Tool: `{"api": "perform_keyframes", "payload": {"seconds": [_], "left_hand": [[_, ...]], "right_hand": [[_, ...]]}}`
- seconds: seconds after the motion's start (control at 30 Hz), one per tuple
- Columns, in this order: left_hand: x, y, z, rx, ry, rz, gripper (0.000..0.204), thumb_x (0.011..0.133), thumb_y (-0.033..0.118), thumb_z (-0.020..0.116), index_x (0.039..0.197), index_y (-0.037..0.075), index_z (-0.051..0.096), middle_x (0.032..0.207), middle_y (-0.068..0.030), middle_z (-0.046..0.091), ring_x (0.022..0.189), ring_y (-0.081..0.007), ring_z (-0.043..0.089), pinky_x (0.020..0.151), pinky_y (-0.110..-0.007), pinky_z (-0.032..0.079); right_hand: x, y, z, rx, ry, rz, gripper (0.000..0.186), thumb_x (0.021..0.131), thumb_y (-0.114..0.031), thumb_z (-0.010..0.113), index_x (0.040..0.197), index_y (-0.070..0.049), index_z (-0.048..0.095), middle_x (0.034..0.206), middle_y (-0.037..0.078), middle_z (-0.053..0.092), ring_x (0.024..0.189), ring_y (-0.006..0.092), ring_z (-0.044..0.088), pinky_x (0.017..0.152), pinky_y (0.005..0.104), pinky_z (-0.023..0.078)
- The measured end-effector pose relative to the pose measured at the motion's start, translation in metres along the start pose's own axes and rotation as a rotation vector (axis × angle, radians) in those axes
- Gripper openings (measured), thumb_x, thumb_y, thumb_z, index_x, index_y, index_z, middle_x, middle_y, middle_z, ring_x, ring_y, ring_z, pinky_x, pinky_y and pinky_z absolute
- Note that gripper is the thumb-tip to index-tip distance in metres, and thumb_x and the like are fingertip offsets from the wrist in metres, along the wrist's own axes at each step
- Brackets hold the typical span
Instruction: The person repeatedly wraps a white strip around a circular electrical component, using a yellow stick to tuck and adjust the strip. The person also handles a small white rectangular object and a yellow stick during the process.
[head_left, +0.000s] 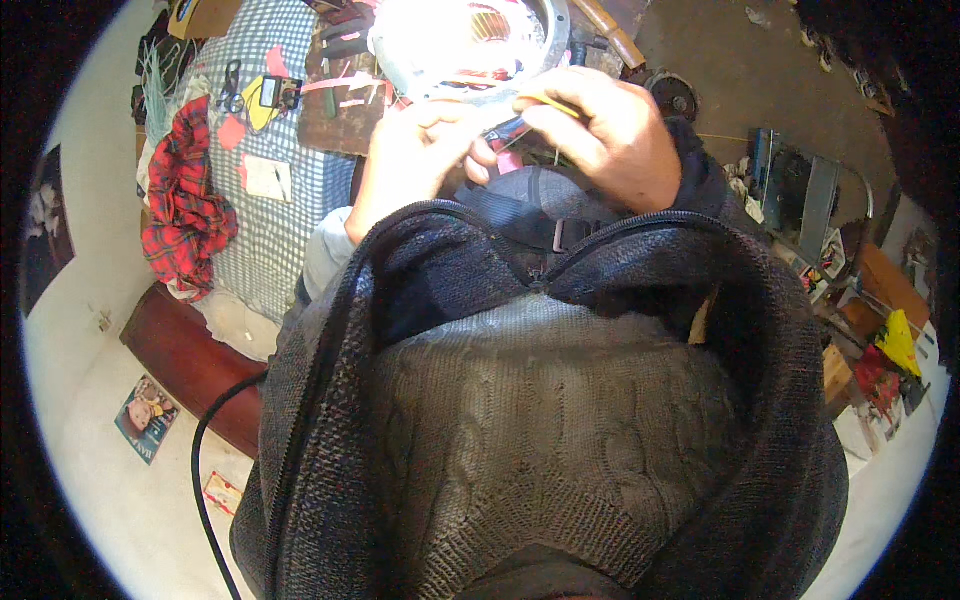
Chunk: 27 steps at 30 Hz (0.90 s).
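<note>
A round metal housing (556,35), washed out by bright light, stands at the far side of my hands. Copper-coloured windings (490,26) show inside its ring. My right hand (625,130) is closed at the housing's near right edge, with a thin yellow strip-like piece (552,103) between thumb and fingers. My left hand (415,150) is at the near left edge, its fingers curled inward; glare and the fingers hide what they grip, if anything. A small blue piece (508,130) shows between the hands, with a pink scrap (508,160) below it.
At left, a checked cloth (260,220) carries a red plaid cloth (185,200), scissors (232,88), a meter (272,92) and a paper note (268,178). A dark wooden board (335,125) lies beside the housing. Metal parts (815,205) and a yellow item (898,342) lie at right.
</note>
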<state>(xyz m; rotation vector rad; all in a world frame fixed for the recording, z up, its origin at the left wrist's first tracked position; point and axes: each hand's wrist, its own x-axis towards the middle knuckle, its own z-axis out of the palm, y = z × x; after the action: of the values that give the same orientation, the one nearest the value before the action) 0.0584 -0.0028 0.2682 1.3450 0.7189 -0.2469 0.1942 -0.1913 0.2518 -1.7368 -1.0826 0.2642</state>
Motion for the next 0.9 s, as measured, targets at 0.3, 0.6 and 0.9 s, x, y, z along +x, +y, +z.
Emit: {"api": "perform_keyframes", "payload": {"seconds": [0.3, 0.6, 0.9], "left_hand": [[-0.003, 0.008, -0.008, -0.019, 0.05, 0.018, 0.021, 0.103, 0.013, 0.063, 0.116, -0.003, 0.068, 0.088, -0.0127, 0.075, 0.067, -0.0134, 0.068, 0.059, -0.025, 0.053], [-0.005, -0.008, -0.018, 0.036, 0.084, 0.067, 0.023, 0.104, 0.015, 0.063, 0.117, -0.003, 0.07, 0.092, -0.0126, 0.076, 0.076, -0.0144, 0.072, 0.066, -0.026, 0.056], [0.009, -0.023, -0.055, 0.519, -0.124, 0.432, 0.023, 0.101, 0.014, 0.061, 0.115, 0.0, 0.072, 0.091, -0.0085, 0.075, 0.077, -0.0125, 0.072, 0.069, -0.023, 0.056]], "right_hand": [[-0.019, 0.007, -0.02, -0.291, -0.214, 0.0, 0.016, 0.094, -0.016, 0.071, 0.099, 0.0, 0.071, 0.09, 0.019, 0.072, 0.082, 0.0362, 0.071, 0.074, 0.0425, 0.057], [-0.014, 0.013, -0.002, -0.411, -0.223, -0.111, 0.017, 0.095, -0.022, 0.068, 0.098, -0.005, 0.067, 0.078, 0.018, 0.068, 0.071, 0.0372, 0.069, 0.065, 0.0483, 0.055], [0.013, 0.003, 0.014, -0.227, -0.658, 0.037, 0.051, 0.097, -0.011, 0.062, 0.145, -0.01, 0.049, 0.096, 0.025, 0.071, 0.086, 0.0417, 0.071, 0.074, 0.0489, 0.056]]}}
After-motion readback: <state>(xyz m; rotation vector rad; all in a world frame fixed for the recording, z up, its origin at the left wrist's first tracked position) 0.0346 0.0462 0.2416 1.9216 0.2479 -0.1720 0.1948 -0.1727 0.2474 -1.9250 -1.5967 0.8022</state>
